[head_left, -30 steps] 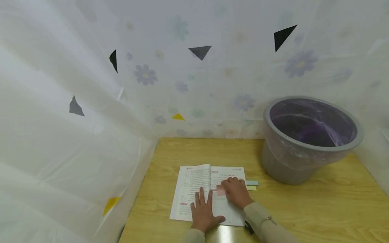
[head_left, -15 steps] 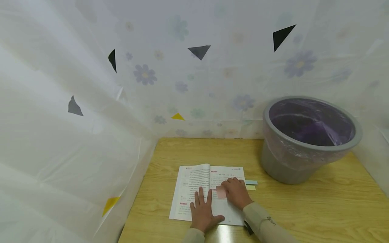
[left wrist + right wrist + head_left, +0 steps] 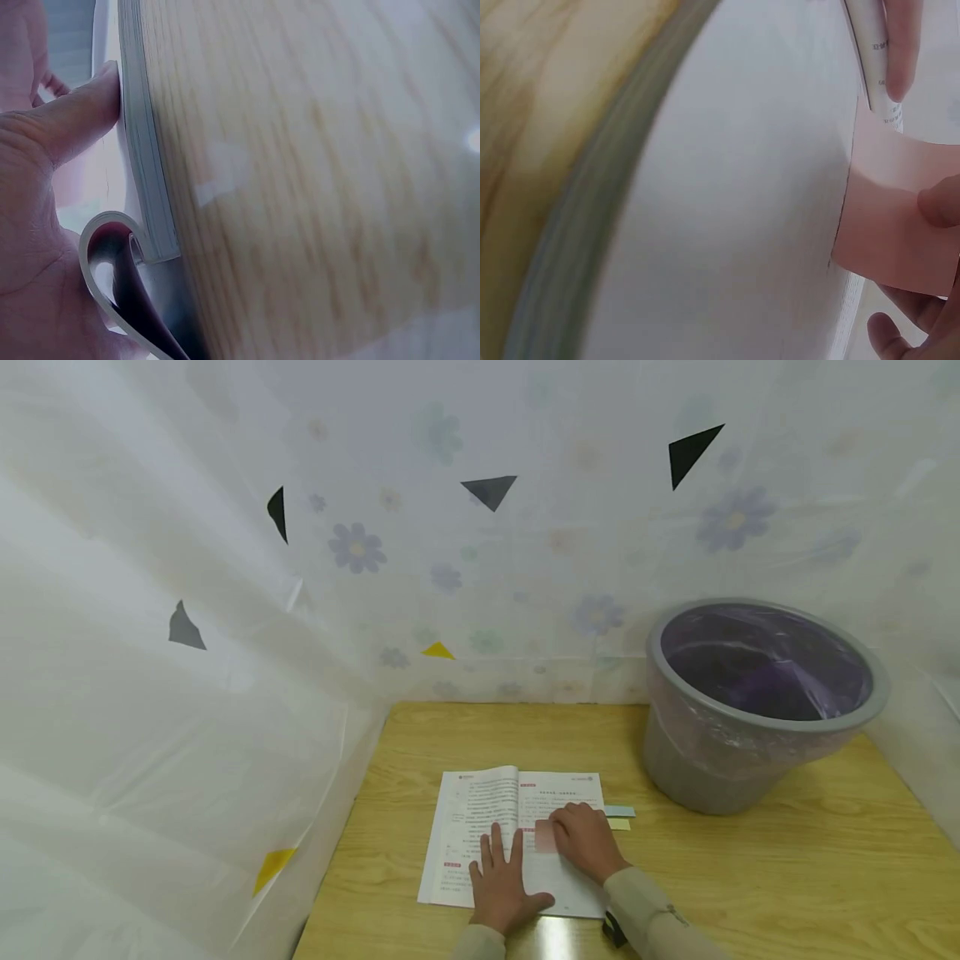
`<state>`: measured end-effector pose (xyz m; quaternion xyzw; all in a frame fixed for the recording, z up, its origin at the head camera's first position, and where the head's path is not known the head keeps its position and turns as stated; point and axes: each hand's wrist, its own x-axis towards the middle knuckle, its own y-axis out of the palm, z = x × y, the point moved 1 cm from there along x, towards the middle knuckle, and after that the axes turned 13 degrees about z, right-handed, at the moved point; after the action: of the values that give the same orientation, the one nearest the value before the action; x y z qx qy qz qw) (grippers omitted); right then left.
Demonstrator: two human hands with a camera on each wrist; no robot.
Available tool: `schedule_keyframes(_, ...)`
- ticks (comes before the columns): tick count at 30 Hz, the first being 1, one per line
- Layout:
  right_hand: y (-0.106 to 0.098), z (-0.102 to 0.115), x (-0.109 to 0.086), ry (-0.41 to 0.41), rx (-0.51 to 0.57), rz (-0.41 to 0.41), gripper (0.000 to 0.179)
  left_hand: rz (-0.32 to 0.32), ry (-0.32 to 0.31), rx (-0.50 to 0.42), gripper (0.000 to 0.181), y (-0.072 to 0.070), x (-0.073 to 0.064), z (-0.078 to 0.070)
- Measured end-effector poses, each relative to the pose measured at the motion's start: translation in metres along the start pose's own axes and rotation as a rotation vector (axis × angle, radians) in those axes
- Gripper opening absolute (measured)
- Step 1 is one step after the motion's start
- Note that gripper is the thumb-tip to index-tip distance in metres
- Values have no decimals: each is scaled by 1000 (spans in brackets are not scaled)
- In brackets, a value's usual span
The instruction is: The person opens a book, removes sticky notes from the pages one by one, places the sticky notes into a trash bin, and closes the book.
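Note:
An open book with printed pages lies on the table. My left hand rests on its lower middle, fingers spread and thumb pointing right. In the left wrist view, the left thumb reaches the book's lower edge, with a page corner curling by the palm. My right hand is over the right page, pinching a pink sticky note. The right wrist view has one fingertip on the note's face and others behind its lower edge.
Blue and yellow page tabs stick out from the book's right edge. A grey bin with a clear liner stands at the back right of the wooden table. Flower-patterned plastic sheeting hangs behind.
The right hand has shifted slightly right and down, and more of the pink sticky note shows on the right page. The left hand stays in place.

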<state>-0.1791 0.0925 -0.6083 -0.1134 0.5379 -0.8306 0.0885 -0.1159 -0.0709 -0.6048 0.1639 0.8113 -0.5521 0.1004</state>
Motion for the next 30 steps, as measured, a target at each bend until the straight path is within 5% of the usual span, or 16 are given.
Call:
schedule_keyframes(13, -10, -11, -14, -34, 64, -103, 10, -1, -7, -20, 113, 2, -1, 0)
schedule_keyframes(22, -30, -15, -25, 55, 212, -62, 16, -9, 3, -17, 113, 1, -1, -1)
schedule_keyframes(30, -46, -22, -29, 46, 237, -105, 19, 4, -8, -6, 114, 3, 2, 0)
